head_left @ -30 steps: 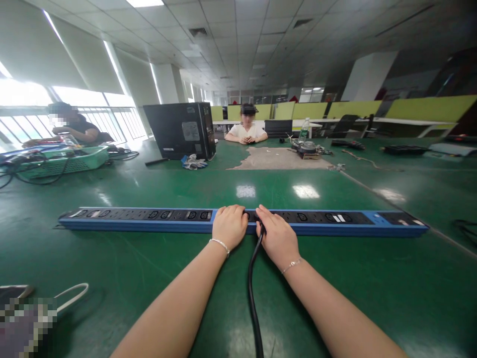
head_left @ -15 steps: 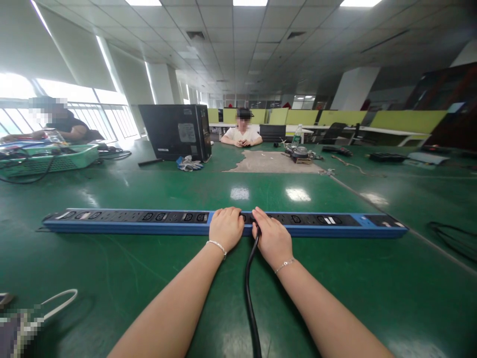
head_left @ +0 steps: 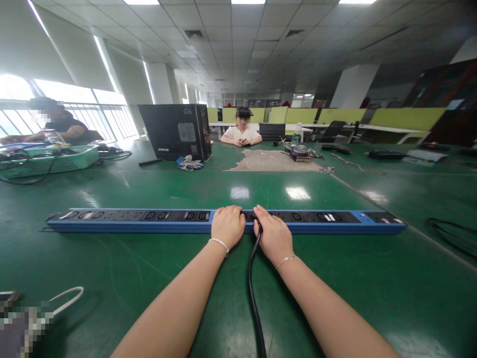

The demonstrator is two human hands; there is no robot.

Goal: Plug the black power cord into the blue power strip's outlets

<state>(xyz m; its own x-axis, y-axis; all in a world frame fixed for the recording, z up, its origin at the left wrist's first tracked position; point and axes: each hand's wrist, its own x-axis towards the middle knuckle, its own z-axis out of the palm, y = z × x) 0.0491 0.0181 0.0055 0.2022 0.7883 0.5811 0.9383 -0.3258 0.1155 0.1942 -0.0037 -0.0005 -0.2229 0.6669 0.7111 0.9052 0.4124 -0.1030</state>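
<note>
A long blue power strip [head_left: 130,226] with a black face and rows of sockets lies across the green table. My left hand [head_left: 228,226] is wrapped over its middle, fingers across the top and far edge. Just to the right, my right hand [head_left: 275,236] closes around the plug end of a thick black power cord [head_left: 254,303], against the strip's socket face. The plug is mostly covered by my fingers, so I cannot tell how deep it sits. From there the cord runs down toward me between my forearms.
Behind the strip stand a black computer tower [head_left: 175,132] and a pair of work gloves [head_left: 190,163]. A green basket [head_left: 74,160] is at far left, a coiled black cable [head_left: 450,236] at right. Two other people sit at the table, one across [head_left: 242,134], one at left [head_left: 70,127].
Both hands keep their hold on the strip and the plug. The view has shifted very slightly; the cord's lower end appears a little farther right.
</note>
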